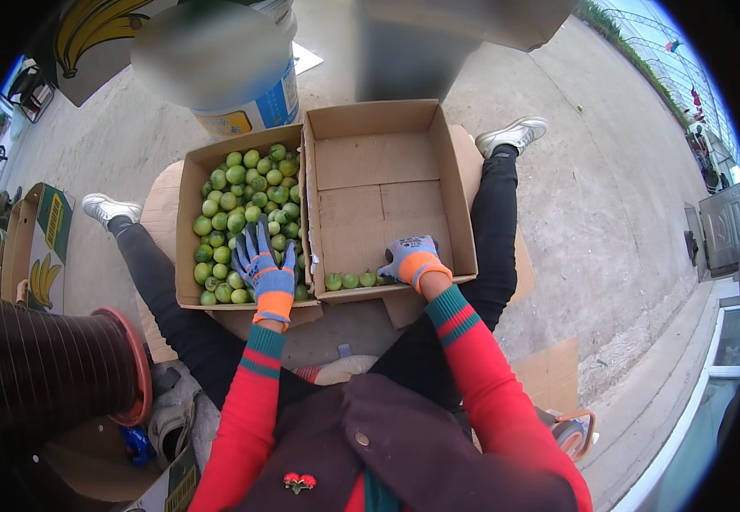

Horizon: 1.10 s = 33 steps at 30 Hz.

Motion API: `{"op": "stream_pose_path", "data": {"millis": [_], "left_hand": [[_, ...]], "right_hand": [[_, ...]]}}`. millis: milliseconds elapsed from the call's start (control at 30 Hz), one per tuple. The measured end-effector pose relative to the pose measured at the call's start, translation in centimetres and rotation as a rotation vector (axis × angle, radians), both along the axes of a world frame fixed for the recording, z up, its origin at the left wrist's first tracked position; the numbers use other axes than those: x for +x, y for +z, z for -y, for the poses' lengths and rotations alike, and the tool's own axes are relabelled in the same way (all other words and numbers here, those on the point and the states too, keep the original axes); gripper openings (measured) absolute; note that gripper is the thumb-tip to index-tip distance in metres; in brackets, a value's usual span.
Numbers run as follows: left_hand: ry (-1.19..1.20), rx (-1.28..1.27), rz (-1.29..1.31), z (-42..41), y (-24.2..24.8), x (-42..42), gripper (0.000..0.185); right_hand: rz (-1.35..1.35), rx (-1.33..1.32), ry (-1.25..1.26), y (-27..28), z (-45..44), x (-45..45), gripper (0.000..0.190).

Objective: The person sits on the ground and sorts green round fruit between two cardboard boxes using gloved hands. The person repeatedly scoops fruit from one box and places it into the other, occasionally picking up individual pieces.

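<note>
A cardboard box [184,256] on the left holds many small green tomatoes [235,175], piled several deep. My left hand [261,265], in a blue and orange work glove, lies palm down over them with its fingers apart. Beside that box stands a second cardboard box [383,153], its bottom mostly bare. A short row of green tomatoes [350,281] runs along its near wall. At the right end of this row is my gloved right hand [410,257], fingers curled downward. Whatever is under those fingers is hidden, apart from a sliver of green at their left side.
Both boxes stand between my outstretched legs, with flattened cardboard [159,198] under them. Beyond them are a white bucket [248,102] and a blurred grey container [415,64]. At left are a banana carton [40,249] and a dark ribbed cylinder [56,358] with a reddish rim.
</note>
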State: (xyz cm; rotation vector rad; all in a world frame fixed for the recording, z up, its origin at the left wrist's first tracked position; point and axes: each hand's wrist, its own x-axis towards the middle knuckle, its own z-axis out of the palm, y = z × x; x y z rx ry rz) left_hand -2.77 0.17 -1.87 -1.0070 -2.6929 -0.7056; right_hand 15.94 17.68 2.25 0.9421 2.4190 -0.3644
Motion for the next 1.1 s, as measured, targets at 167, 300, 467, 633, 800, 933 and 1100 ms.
{"op": "stream_pose_path", "data": {"millis": [167,300,467,633,800,933,1100], "left_hand": [[-0.213,0.096,-0.144,-0.4,2.4,1.4,0.074],[-0.407,0.218,-0.114,-0.1,4.1,1.9,0.077],[-0.684,0.091,-0.123,-0.1,6.4,3.0,0.073],[-0.627,0.113,-0.123,0.4,4.8,2.2,0.064],[-0.035,0.178,-0.102,0.3,0.6,0.4,0.066],[0.021,0.11,-0.1,-0.2,0.2,0.6,0.077],[-0.122,0.126,-0.17,-0.3,2.5,1.7,0.079]], "right_hand": [[0.042,0.023,0.13,-2.5,0.8,-0.7,0.026],[-0.005,-0.028,0.039,-0.7,0.7,-1.1,0.025],[-0.851,-0.547,-0.412,0.5,2.2,-1.6,0.042],[-1.093,-0.777,-0.317,-0.6,5.8,-3.8,0.039],[-0.306,-0.082,-0.042,1.6,2.7,-3.2,0.042],[0.045,-0.136,0.027,-1.0,2.5,-2.9,0.04],[0.095,-0.055,0.126,-2.2,2.7,-4.4,0.034]]}}
